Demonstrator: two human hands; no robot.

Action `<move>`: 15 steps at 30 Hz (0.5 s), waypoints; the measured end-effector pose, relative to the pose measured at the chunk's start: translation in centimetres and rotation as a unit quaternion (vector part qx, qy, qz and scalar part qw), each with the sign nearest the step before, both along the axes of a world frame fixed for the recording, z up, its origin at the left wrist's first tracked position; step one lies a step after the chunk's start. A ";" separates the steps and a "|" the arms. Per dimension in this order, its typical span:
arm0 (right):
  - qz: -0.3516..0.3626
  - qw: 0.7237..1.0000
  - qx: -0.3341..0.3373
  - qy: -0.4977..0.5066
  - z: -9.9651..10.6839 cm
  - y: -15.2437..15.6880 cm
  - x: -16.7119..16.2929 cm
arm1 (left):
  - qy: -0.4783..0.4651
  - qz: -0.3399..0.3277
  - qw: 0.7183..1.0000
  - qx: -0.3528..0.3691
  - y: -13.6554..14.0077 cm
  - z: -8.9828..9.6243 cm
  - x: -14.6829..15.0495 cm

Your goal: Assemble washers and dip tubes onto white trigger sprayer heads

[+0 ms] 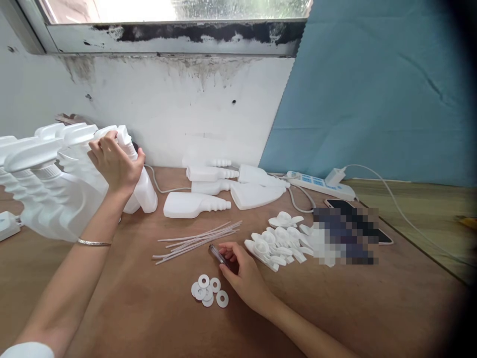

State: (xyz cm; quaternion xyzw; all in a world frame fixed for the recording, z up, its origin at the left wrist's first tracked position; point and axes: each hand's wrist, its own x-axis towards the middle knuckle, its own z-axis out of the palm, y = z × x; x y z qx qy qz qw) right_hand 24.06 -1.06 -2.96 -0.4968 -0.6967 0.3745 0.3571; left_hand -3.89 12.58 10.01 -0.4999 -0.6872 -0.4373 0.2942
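At the left, my left hand [117,161] is closed around the top of a white spray bottle [145,191] that stands upright. Several more white spray bottles [67,194] with trigger heads crowd beside it. Between the fingertips of my right hand [244,273] is a small, slim, shiny tool [217,254], its exact kind unclear. That hand rests low over the table, between thin white tubes [197,242] and a heap of white plastic spray-head parts [278,238]. White ring washers [222,299] lie in a loose pile just left of it.
Several headless white bottles [197,205] lie on their sides near the wall. Behind the heap are a power strip [322,184] with a plugged-in charger [334,176] and a phone [383,233], partly blurred out. Cables run along the back of the brown table [149,308].
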 end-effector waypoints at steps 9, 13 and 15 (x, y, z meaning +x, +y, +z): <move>-0.001 1.000 0.002 0.001 -0.1 0.0 0.0 | -0.012 0.010 1.000 -0.008 -0.4 -1.1 0.6; -0.001 1.000 -0.002 -0.002 0.0 0.0 0.0 | -0.054 -0.003 0.998 -0.042 -0.4 -1.4 0.7; 0.000 1.000 -0.006 -0.005 0.0 0.0 0.0 | -0.075 0.001 0.996 -0.041 -0.2 -1.4 0.6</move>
